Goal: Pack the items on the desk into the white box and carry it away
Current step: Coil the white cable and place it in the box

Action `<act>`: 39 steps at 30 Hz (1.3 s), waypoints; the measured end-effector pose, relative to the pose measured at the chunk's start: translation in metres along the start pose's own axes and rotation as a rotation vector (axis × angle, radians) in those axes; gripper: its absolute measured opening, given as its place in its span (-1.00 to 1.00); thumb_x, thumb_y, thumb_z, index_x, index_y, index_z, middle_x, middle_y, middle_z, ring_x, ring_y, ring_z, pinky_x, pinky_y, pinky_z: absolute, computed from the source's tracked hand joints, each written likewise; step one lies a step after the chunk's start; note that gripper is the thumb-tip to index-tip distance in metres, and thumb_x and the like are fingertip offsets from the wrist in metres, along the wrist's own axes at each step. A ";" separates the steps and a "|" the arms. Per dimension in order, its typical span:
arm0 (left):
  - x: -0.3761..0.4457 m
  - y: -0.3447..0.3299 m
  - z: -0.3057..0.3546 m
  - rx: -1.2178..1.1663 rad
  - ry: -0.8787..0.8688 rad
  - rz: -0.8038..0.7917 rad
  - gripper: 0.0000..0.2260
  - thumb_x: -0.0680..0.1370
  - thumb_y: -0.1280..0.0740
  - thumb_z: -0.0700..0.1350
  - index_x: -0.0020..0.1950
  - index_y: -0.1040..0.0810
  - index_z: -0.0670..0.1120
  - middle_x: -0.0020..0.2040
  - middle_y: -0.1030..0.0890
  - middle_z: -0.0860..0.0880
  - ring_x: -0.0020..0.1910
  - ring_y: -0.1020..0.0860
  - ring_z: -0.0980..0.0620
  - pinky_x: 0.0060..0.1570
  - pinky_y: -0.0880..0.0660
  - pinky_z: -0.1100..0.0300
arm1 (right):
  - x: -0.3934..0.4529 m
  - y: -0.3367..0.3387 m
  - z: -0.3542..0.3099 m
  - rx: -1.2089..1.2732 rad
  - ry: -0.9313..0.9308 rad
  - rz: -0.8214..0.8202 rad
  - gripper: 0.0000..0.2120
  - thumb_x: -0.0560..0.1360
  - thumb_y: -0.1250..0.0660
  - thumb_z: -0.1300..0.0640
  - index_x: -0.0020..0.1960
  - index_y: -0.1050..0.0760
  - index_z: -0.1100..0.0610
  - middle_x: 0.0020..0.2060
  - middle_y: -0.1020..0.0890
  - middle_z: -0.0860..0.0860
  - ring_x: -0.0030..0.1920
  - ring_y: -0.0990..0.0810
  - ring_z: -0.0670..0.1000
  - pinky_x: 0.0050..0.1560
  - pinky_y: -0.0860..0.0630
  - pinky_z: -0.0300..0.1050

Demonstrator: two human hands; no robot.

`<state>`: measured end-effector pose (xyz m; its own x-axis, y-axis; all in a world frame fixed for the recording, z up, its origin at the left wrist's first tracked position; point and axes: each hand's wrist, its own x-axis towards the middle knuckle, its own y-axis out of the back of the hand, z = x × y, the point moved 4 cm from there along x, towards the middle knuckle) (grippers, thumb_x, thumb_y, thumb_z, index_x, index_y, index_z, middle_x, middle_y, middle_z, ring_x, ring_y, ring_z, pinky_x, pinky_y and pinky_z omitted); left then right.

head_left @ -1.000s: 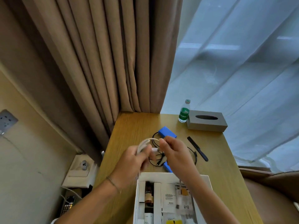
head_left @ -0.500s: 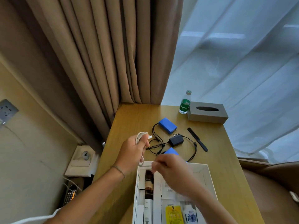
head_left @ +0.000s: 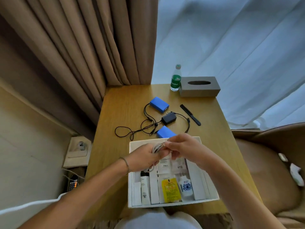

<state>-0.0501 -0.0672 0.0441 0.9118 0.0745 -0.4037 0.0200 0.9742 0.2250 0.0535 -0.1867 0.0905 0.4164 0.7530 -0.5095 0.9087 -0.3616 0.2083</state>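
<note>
The white box sits at the desk's near edge, holding tubes, a yellow pouch and small packets. Above its far half, my left hand grips a coiled white cable. My right hand pinches the same cable's end from the right. Beyond the box lie two blue battery packs, one at the middle and one touching the box's far rim, a black charger with tangled black wires, and a black comb.
A green-labelled water bottle and a grey tissue box stand at the desk's far right. Brown curtains hang behind on the left. A brown chair is on the right. A wall socket plate and remote sit low on the left.
Both hands have drawn back from over the black wires to above the box, carrying the white cable. The head has tilted down, showing more of the box.
</note>
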 end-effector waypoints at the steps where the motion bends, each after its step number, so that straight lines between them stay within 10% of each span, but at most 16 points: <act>1: 0.004 -0.003 -0.006 -0.025 0.047 0.039 -0.72 0.62 -0.26 0.16 -0.13 -0.48 -0.03 -0.40 -0.50 0.06 -0.48 -0.41 0.09 -0.46 -0.41 0.22 | -0.002 0.007 0.006 0.026 -0.005 0.028 -0.78 0.63 -0.30 0.09 -0.05 -0.68 0.14 -0.16 -0.72 0.13 -0.23 -0.63 -0.03 -0.07 -0.60 -0.12; 10: 0.059 -0.037 -0.076 0.158 0.370 0.563 -0.64 0.63 -0.17 0.20 -0.12 -0.54 -0.04 -0.31 -0.57 -0.03 -0.31 -0.55 -0.05 -0.26 -0.50 0.06 | -0.019 0.026 0.081 0.102 -0.073 0.100 -0.82 0.63 -0.29 0.16 0.00 -0.68 0.08 -0.19 -0.72 0.06 -0.18 -0.64 0.06 0.06 -0.63 0.14; 29: 0.083 -0.069 -0.080 0.388 0.298 0.464 -0.49 0.40 -0.53 0.05 0.28 -0.43 0.05 0.07 -0.64 0.08 0.02 -0.63 0.05 -0.08 -0.58 0.17 | -0.025 0.022 0.130 0.101 -0.068 0.058 -0.76 0.64 -0.26 0.18 -0.04 -0.69 -0.01 -0.30 -0.70 -0.04 -0.27 -0.62 -0.04 -0.05 -0.64 0.00; 39: 0.062 -0.081 -0.085 0.453 0.207 0.449 -0.46 0.65 -0.20 0.07 0.58 -0.16 -0.06 0.39 -0.46 -0.08 0.32 -0.49 -0.07 0.23 -0.52 -0.05 | -0.023 0.018 0.131 0.098 -0.103 0.057 -0.75 0.64 -0.26 0.19 -0.07 -0.69 0.01 -0.32 -0.67 -0.04 -0.27 -0.60 -0.04 -0.07 -0.64 -0.01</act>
<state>-0.0302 -0.1231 -0.0749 0.7750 0.5353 -0.3359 -0.1317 0.6566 0.7427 0.0563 -0.2828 -0.0034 0.4578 0.6707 -0.5836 0.8746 -0.4579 0.1598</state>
